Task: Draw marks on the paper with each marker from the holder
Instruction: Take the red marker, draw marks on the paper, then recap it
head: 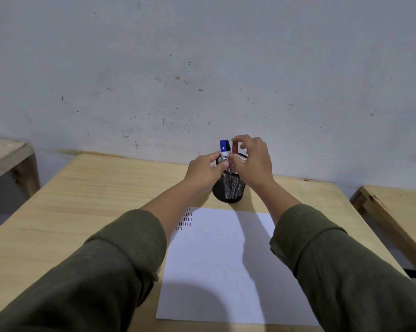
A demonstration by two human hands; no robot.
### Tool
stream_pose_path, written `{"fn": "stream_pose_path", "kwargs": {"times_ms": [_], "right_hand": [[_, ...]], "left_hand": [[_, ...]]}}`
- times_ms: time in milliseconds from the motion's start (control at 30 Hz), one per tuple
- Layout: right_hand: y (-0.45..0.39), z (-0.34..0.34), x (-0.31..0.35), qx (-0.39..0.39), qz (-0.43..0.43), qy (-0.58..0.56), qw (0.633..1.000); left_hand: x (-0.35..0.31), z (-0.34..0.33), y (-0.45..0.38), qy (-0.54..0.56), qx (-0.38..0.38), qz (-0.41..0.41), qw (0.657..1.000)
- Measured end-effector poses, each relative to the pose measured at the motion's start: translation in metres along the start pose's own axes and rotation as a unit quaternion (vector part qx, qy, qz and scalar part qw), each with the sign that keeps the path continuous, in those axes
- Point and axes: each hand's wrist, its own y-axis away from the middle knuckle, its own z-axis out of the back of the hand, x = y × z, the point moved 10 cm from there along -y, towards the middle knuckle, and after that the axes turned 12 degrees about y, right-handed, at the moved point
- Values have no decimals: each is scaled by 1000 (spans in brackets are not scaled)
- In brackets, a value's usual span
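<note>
A black mesh holder (228, 190) stands on the wooden table beyond a white sheet of paper (226, 259). Small red, blue and black strokes (185, 220) sit in rows near the paper's top left corner. My left hand (203, 172) grips the holder's left rim. A blue-capped marker (224, 149) and a red-capped marker (234, 147) stick up out of the holder. My right hand (252, 159) pinches the red marker at its cap, thumb and forefinger around it. More markers show dimly through the mesh.
The wooden table (82, 200) backs onto a scuffed grey wall. A second wooden table (8, 156) stands at the left, another (398, 212) at the right. My green sleeves cover the table's near part.
</note>
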Motion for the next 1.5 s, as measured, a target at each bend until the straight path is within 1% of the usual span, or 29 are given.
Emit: {"fn": "stream_pose_path", "kwargs": {"times_ms": [133,233,300,367,433,500,633,800,900,967,1033,1167,1267,1367,1433,1500], "right_hand": [[3,5,-4,17,-48,-88,995],[-1,25,-1,-10,-65,-143,988],[-4,42,4,-33,-63,-169,983],[-6,58,12,-53,-60,-194,978],[-5,71,23,-60,-47,-211,975],[-1,80,38,-58,-22,-214,975],[13,89,64,-46,22,-207,977],[34,97,90,-29,50,-203,978],[47,90,96,2,38,-200,979],[55,78,97,50,29,-169,984],[63,71,96,80,23,-146,986],[71,74,97,92,11,-136,986],[76,76,97,116,-5,-154,981],[78,81,91,112,-37,-245,962],[78,86,86,88,-65,-338,935],[81,87,80,72,-93,-423,898]], "left_hand": [[-3,2,2,-8,3,-6,1000],[-10,6,4,-23,-3,-14,1000],[-23,15,5,-15,-31,-36,999],[-43,28,9,21,-66,-74,995],[-64,41,16,82,-89,-107,987],[-85,50,24,116,-93,-138,979],[-111,61,45,124,-84,-175,973],[-112,79,71,126,-107,-187,968],[-106,91,84,146,-123,-178,965],[-96,99,90,178,-138,-153,962],[-79,106,93,199,-154,-115,961],[-35,113,99,194,-174,-28,965],[-9,113,105,183,-182,12,966],[9,111,111,196,-187,47,961],[11,105,111,201,-164,47,965],[6,94,111,209,-130,34,969]]}}
